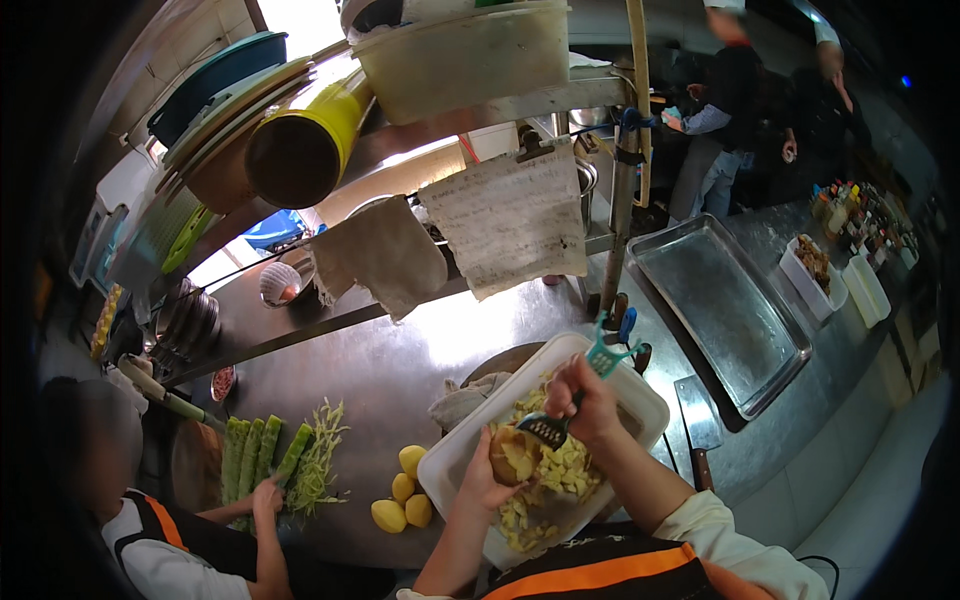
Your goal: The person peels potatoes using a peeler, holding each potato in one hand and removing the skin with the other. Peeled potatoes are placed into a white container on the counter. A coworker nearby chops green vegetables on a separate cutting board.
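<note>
My left hand [484, 472] grips a partly peeled potato [514, 454] over a white plastic tub [433, 469]. In my right hand [589, 397] is a dark peeler [544, 430] with a slotted head, its head close to the top of the potato; I cannot tell whether they touch. A teal peeler-like tool [606, 355] shows just beyond my right fist, and part of it is hidden by the hand. Potato peelings [574, 472] cover much of the tub's bottom. Left of the tub, several peeled potatoes [388, 516] lie on the steel table [360, 405].
A co-worker's hands [266, 499] peel green stalks [251, 450] at the left. On the right lie a cleaver [699, 420] and a steel tray [720, 300]. A shelf post [621, 225] and hanging paper sheets [510, 217] stand ahead. Two people are farther back.
</note>
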`<state>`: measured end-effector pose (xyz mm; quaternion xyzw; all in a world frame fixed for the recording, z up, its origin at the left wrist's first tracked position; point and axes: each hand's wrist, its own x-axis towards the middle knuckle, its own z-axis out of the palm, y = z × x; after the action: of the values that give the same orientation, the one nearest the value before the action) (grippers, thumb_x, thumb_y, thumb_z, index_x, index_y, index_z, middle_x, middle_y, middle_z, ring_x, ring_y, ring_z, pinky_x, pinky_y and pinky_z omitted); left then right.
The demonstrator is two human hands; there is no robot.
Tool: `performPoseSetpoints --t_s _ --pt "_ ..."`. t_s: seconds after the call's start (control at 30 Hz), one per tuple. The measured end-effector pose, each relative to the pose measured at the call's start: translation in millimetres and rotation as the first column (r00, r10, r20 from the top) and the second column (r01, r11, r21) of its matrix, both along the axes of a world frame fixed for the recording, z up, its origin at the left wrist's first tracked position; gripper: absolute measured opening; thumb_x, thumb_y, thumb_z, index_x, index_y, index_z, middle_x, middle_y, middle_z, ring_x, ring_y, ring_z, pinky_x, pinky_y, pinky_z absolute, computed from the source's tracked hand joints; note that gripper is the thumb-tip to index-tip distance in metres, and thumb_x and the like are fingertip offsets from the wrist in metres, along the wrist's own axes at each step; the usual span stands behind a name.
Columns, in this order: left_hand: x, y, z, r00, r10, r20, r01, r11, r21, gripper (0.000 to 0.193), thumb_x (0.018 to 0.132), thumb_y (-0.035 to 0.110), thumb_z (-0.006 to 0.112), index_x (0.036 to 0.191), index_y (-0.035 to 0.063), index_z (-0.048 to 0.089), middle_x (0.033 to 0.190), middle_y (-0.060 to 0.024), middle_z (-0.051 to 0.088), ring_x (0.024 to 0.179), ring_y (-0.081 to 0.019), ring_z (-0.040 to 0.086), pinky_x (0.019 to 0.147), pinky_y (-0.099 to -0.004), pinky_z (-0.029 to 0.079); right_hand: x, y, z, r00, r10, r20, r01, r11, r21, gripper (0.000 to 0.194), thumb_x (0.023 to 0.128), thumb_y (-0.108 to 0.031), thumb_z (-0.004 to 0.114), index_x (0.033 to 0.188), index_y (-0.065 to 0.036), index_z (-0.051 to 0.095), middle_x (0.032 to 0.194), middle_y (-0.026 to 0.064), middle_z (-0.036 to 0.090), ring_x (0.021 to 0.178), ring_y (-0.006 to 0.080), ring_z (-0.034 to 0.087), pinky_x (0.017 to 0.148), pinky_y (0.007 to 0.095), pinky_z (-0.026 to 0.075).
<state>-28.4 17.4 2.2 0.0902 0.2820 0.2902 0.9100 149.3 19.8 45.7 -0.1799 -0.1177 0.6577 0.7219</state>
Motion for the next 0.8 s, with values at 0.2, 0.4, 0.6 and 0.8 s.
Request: performPoseSetpoints --t_s 0.2,0.4,0.6,0.8 --pt "1 -6 4 0.987 0.056 -0.151 -0.047 0.997 0.067 0.043 0.092 0.044 0.030 0.113 0.0121 0.048 0.100 -0.0111 0.058 0.077 -0.0283 0.061 0.053 -0.0431 0.049 0 21 10 0.938 0.028 0.345 0.003 0.996 -0.088 0.041 0.088 -0.038 0.051 0.061 -0.010 0.042 0.047 0.0030 0.040 0.040 0.0123 0.036 0.044 0.0256 0.035" --pt "4 -6 7 0.953 0.177 -0.247 -0.163 0.984 0.076 0.040 0.093 0.041 0.029 0.109 0.0109 0.049 0.094 -0.0115 0.059 0.073 -0.0293 0.061 0.051 -0.0437 0.049 -1 16 -3 0.961 0.227 0.158 -0.247 0.961 0.121 0.044 0.089 -0.040 0.048 0.057 -0.011 0.042 0.044 0.0016 0.036 0.038 0.0128 0.036 0.042 0.0254 0.035" --pt "4 -8 1 0.959 0.020 -0.284 0.008 0.995 0.097 0.045 0.092 0.047 0.027 0.113 0.0112 0.046 0.095 -0.0120 0.059 0.073 -0.0302 0.061 0.051 -0.0447 0.051 -3 19 -5 0.991 -0.122 0.060 0.124 0.992 -0.015 0.044 0.089 -0.039 0.049 0.057 -0.011 0.040 0.045 0.0005 0.036 0.038 0.0115 0.033 0.042 0.0254 0.032" --pt "5 -3 1 0.976 0.059 -0.210 -0.023 0.985 0.172 0.045 0.093 0.043 0.028 0.107 0.0062 0.050 0.094 -0.0130 0.060 0.068 -0.0290 0.062 0.053 -0.0428 0.052 -7 12 -13 0.964 0.250 0.093 -0.249 0.968 -0.022 0.033 0.090 -0.034 0.050 0.068 -0.011 0.042 0.048 0.0031 0.039 0.039 0.0116 0.034 0.042 0.0264 0.034"
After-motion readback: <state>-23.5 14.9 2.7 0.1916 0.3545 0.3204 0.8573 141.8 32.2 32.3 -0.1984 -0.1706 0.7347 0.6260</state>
